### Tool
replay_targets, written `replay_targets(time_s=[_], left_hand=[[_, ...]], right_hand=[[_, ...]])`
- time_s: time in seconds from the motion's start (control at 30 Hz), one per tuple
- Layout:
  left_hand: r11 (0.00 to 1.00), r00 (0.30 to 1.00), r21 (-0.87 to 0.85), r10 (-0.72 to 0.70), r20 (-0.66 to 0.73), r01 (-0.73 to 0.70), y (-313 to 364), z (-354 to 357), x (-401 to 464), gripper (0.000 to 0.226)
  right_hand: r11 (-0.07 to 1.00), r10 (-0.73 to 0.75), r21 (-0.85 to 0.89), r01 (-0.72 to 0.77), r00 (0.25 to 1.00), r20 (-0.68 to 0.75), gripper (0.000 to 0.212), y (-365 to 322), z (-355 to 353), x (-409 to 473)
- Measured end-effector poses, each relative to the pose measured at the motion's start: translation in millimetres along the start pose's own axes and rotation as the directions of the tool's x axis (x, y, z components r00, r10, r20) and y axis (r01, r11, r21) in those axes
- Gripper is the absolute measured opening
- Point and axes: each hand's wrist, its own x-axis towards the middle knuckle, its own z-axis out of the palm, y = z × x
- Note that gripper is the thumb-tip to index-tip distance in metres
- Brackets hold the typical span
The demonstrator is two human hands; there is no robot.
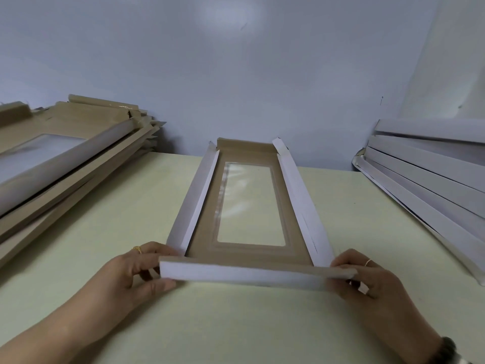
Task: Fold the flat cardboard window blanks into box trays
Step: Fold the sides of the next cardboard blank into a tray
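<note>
Blank: your window blank (207,248) lies mid-table (105,219), running toward the far edge.
Hands: your left hand (136,269) and right hand (367,277) pinch the near flap (244,274) at its ends.
Risk: uneven lifting could crease the flap off its score or spring the side walls open.

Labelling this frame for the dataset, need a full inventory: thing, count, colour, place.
window blank: one, brown inside, white outside, clear film window; centre of table, side flaps raised, near end flap being folded.
stack of flat blanks: one pile, count unclear, brown; left of table.
stack of folded trays: one pile, count unclear, white; right, against the wall.
table: one, pale yellow-green; under everything.
wall: pale blue-grey; behind.
rings: one gold, left hand; one thin, right hand.
dark wristband: one; right wrist.
left hand: grip on the near flap's left end.
right hand: grip on the near flap's right end.
</note>
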Motion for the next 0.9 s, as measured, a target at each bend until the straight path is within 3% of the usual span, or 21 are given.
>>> replay_targets(time_s=[0.1, 0.2, 0.27, 0.37, 0.4, 0.53, 0.63, 0.9], left_hand=[[0.992, 0.997, -0.102, -0.074, -0.026, 0.071, 6, 3, 7, 0.015], [0.983, 0.990, -0.140, -0.128, -0.056, 0.119, 2, 7, 10, 0.028], [0.981, 0.986, -0.136, -0.150, -0.078, 0.138, 1, 10, 9, 0.031], [0.968, 0.966, -0.192, -0.197, -0.168, 0.164, 4, 16, 10, 0.010], [0.962, 0.956, -0.210, -0.216, -0.201, 0.173, 4, 18, 11, 0.021], [0.984, 0.946, -0.098, -0.168, -0.277, 0.147, 6, 24, 8, 0.041], [0.993, 0.967, 0.016, -0.106, -0.234, 0.113, 9, 22, 4, 0.039], [0.970, 0.995, 0.242, 0.017, -0.099, 0.007, 8, 20, 4, 0.020]], right_hand=[[0.990, 0.092, 0.107, -0.092, 0.996, 0.000, 0.047, -3, 3, 5], [0.975, 0.146, 0.166, -0.145, 0.989, 0.010, 0.032, -6, 5, 7], [0.960, 0.199, 0.205, -0.189, 0.979, -0.033, 0.027, -5, 7, 8], [0.951, 0.244, 0.226, -0.211, 0.961, -0.133, 0.034, -2, 12, 9], [0.953, 0.248, 0.218, -0.211, 0.955, -0.162, 0.037, -2, 14, 10], [0.989, 0.140, -0.010, -0.144, 0.972, -0.187, 0.039, -3, 14, 7], [0.978, 0.068, -0.192, -0.078, 0.996, -0.058, 0.034, -6, 7, 5], [0.954, -0.003, -0.301, 0.016, 0.999, 0.046, 0.025, -2, 5, 4]])
